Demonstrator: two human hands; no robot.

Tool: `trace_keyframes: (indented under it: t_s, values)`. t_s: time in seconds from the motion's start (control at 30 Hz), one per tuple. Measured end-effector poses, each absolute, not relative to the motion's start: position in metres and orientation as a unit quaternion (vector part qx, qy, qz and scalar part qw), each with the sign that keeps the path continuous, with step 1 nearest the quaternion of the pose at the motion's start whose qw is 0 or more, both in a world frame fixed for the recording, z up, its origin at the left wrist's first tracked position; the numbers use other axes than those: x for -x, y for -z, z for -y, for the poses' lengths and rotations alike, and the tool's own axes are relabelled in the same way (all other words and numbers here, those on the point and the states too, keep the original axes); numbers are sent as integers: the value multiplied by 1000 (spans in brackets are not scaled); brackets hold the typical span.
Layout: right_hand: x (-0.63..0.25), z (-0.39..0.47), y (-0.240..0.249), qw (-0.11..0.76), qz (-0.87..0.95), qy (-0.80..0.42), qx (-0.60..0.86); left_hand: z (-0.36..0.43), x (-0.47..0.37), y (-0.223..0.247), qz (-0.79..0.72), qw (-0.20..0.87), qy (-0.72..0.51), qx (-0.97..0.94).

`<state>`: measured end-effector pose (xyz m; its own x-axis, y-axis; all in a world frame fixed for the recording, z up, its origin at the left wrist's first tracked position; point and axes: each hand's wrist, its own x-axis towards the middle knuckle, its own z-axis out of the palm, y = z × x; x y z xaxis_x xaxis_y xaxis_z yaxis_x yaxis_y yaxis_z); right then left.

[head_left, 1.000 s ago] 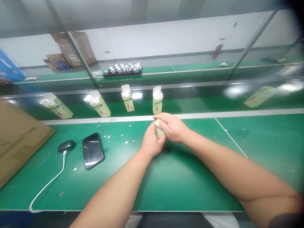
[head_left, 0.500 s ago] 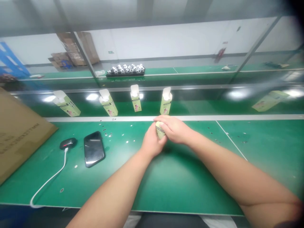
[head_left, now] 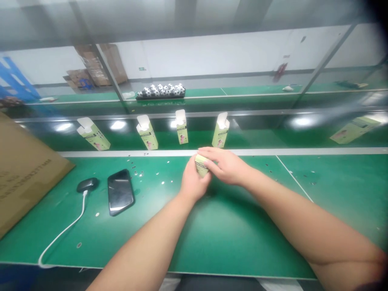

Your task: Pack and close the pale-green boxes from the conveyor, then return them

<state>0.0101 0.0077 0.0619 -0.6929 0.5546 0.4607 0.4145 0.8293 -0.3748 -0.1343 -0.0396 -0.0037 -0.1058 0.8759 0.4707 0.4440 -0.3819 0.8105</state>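
A small light green box (head_left: 201, 165) is held between my two hands above the green table. The fingers of my left hand (head_left: 193, 180) wrap round its left and lower side. My right hand (head_left: 226, 165) lies over its right side and top, thumb against the box face. Just beyond my hands, a green box with a raised white flap (head_left: 221, 131) stands on the dark belt. Further left on the belt are similar open-topped boxes, one upright (head_left: 182, 128) and two leaning (head_left: 147, 133), (head_left: 94, 135).
A black phone (head_left: 120, 192) and a black device (head_left: 87, 185) with a white cable lie on the left. A cardboard carton (head_left: 27, 173) fills the left edge. Another green box (head_left: 351, 129) lies on the belt at right. Football-patterned balls (head_left: 162, 90) sit in a tray beyond.
The boxes on the belt have shifted to the right. The held box is turned slightly, and more of its face shows between my hands.
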Motion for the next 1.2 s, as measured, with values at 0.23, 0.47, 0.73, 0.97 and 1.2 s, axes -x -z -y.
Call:
trace_keyframes:
  t_s: [0.23,0.47,0.73,0.97,1.2]
  values:
    - [1,-2,-38,283,919,-59,268,39,138,6,-528,215,-538,-621]
    - [-30,-23,-60,260,920,-138,259,39,136,14,-493,230,-495,-678]
    - [-180,-112,-70,375,720,37,583,30,142,35,-542,284,-468,-637]
    - [-185,-135,-17,422,628,153,636,28,142,33,-572,283,-413,-650]
    - [-116,-129,-13,423,677,-120,590,29,142,28,-549,314,-446,-633]
